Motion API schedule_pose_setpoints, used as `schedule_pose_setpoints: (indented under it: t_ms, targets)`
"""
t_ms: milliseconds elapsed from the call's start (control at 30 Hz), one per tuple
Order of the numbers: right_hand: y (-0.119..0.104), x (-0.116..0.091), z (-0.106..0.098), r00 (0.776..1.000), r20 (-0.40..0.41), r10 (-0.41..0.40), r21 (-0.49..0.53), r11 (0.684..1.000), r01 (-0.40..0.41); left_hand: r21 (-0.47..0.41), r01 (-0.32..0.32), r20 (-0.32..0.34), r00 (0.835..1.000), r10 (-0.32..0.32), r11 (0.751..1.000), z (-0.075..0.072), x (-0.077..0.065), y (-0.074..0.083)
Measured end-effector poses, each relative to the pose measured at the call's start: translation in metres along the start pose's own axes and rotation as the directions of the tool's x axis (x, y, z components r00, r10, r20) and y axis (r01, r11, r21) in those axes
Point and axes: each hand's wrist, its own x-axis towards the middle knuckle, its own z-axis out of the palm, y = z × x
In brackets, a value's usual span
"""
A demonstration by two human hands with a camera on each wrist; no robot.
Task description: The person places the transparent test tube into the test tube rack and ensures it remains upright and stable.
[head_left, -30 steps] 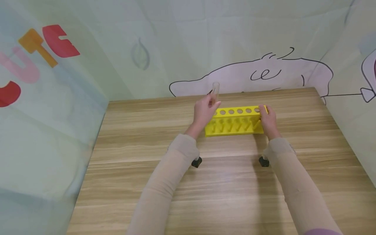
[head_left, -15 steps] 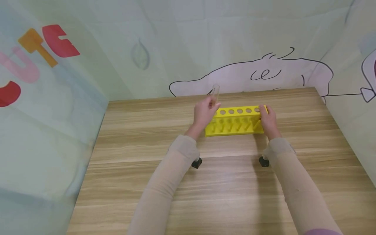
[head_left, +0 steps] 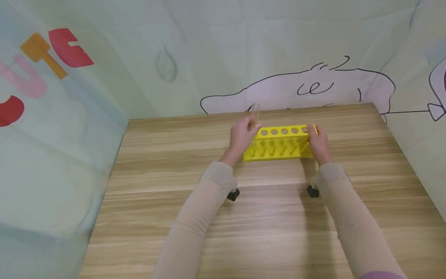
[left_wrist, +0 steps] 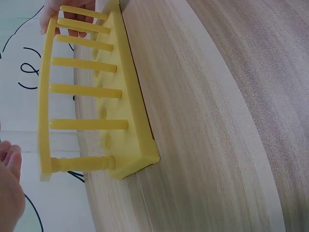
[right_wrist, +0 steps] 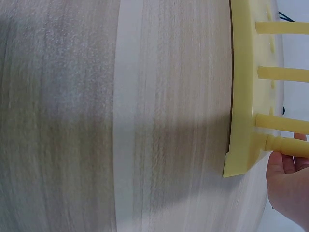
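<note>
A yellow test tube rack stands on the wooden table, with a row of round holes along its top and several pegs below. At its left end my left hand pinches a clear test tube upright between thumb and fingers. In the left wrist view the tube's transparent lower part shows below the rack's top bar, beside the end post. My right hand grips the rack's right end, thumb on the top plate; in the right wrist view its fingers curl behind the end post.
The wooden tabletop meets a printed cloth backdrop at the back and left. Small black wrist-worn pieces hang under both sleeves, over the table.
The test tube has come down a little at the rack's left end, with my left hand moving slightly lower. My right hand and the rack stay put.
</note>
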Motion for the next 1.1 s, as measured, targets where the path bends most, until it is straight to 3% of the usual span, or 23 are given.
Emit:
schedule_pose_setpoints:
  t_ms: [600, 1100]
  targets:
    - [0.0015, 0.0024, 0.0016, 1.0, -0.03, -0.009, -0.004, 1.0, 0.009, -0.04, 0.056, 0.032, 0.998, -0.055, 0.998, 0.0048, -0.0009, -0.0046]
    - [0.002, 0.003, 0.0015, 0.999, -0.035, 0.001, -0.003, 1.0, -0.001, -0.023, 0.084, 0.045, 0.996, -0.082, 0.996, 0.0073, -0.0008, -0.0063]
